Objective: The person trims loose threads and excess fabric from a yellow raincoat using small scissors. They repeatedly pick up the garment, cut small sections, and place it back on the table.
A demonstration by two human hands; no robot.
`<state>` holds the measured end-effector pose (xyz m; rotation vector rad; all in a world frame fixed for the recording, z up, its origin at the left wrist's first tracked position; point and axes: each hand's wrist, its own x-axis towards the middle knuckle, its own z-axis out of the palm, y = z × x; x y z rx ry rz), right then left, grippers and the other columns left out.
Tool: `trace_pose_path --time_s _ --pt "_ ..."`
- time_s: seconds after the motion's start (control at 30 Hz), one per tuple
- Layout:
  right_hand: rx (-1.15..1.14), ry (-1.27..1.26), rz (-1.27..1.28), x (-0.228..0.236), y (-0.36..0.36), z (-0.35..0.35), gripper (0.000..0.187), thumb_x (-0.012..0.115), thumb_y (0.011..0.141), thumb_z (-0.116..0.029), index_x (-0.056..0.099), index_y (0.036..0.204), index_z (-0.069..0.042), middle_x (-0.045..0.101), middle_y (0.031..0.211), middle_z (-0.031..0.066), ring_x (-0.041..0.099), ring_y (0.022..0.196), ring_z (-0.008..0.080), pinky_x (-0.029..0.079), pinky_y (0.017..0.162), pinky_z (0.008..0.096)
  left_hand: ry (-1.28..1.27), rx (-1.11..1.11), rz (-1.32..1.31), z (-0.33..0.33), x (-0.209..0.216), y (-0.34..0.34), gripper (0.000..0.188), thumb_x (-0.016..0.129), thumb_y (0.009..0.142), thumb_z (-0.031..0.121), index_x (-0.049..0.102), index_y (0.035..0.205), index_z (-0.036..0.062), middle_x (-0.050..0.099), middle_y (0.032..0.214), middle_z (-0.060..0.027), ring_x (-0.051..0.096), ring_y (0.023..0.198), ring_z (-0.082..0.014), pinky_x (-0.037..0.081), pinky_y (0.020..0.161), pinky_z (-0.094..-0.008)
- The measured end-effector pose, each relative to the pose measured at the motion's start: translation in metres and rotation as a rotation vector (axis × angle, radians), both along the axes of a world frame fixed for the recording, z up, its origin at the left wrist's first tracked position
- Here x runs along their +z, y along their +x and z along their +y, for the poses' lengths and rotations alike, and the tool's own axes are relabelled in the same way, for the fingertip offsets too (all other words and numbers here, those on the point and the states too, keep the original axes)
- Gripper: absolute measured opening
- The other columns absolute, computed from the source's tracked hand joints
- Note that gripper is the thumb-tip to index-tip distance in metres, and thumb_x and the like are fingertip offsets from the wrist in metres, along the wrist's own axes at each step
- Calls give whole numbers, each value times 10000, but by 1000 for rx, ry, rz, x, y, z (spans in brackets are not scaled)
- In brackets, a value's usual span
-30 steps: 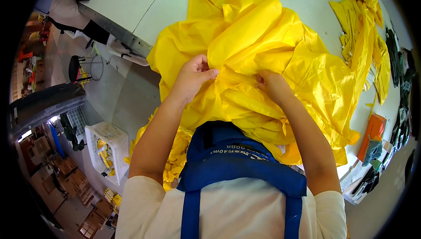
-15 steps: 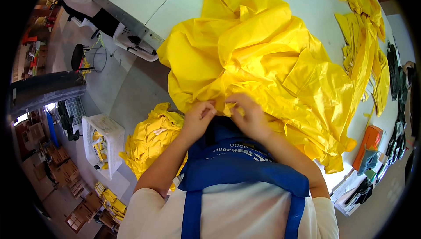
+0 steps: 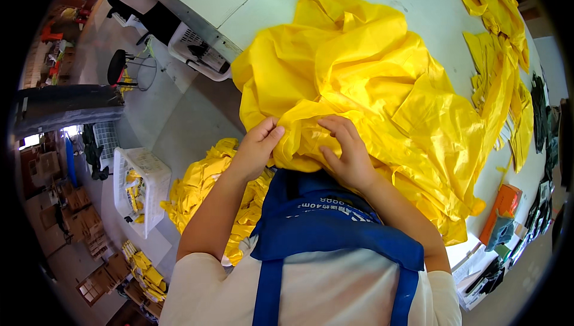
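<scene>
A large crumpled sheet of shiny yellow fabric [image 3: 371, 81] covers the near part of the white table [image 3: 263, 9] and hangs over its front edge against my blue apron [image 3: 323, 224]. On the left of the fabric's near edge, my left hand [image 3: 256, 147] pinches a fold between thumb and fingers. My right hand [image 3: 350, 155] is at the same edge, a little to the right. Its thumb and fingers are apart over the fabric, with nothing visibly gripped. Between the two hands the edge bulges in a loose curve.
Left of my left arm lies a heap of yellow fabric [image 3: 203, 185]. A white crate [image 3: 156, 176] with yellow pieces stands on the floor beyond it. A black stool [image 3: 118, 68] is farther off. More yellow pieces [image 3: 499, 57] and an orange box [image 3: 501, 209] are at right.
Both hands have risen slightly away from my body, and the near fabric edge has come up with them. The right hand's fingers have spread apart. The whole view has shifted a little.
</scene>
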<state>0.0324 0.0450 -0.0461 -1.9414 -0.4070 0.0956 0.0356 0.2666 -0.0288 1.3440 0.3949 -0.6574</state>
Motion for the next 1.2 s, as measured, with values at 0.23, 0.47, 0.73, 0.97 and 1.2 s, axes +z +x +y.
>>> trace_pose_path --time_s 0.23,0.47,0.73,0.97,1.2 --pt "110 -146 -476 40 7 17 461 706 669 -76 650 1114 -188 558 1180 30 507 1017 258 417 867 361 -283 48 40 -9 41 17 235 397 985 139 492 1172 31 578 974 -36 549 912 -93 450 760 -196" --pt "315 -265 -678 67 23 6 408 725 625 -85 688 1013 -202 583 1198 0 488 970 218 396 797 344 -407 -1 84 -7 49 28 259 426 948 124 487 1180 27 554 984 -63 540 882 -122 463 747 -248" --pt "-63 -193 -425 60 32 9 333 704 709 -80 650 1037 -101 619 1088 42 559 945 262 408 842 376 -22 -336 -229 -7 70 29 447 626 832 120 455 1234 28 525 1188 -87 535 1066 -174 431 918 -273" --pt "108 -121 -313 29 38 -2 181 656 740 -14 620 903 -85 634 901 99 591 864 296 451 831 394 546 -613 -312 3 75 30 323 638 850 188 589 1133 40 612 1035 -117 587 927 -158 456 854 -284" --pt "265 -113 -221 29 27 -11 257 647 674 27 620 912 -67 593 889 105 580 885 306 484 798 374 122 -622 -549 18 35 49 236 625 885 209 622 1042 33 625 836 -33 564 757 -132 455 690 -270"
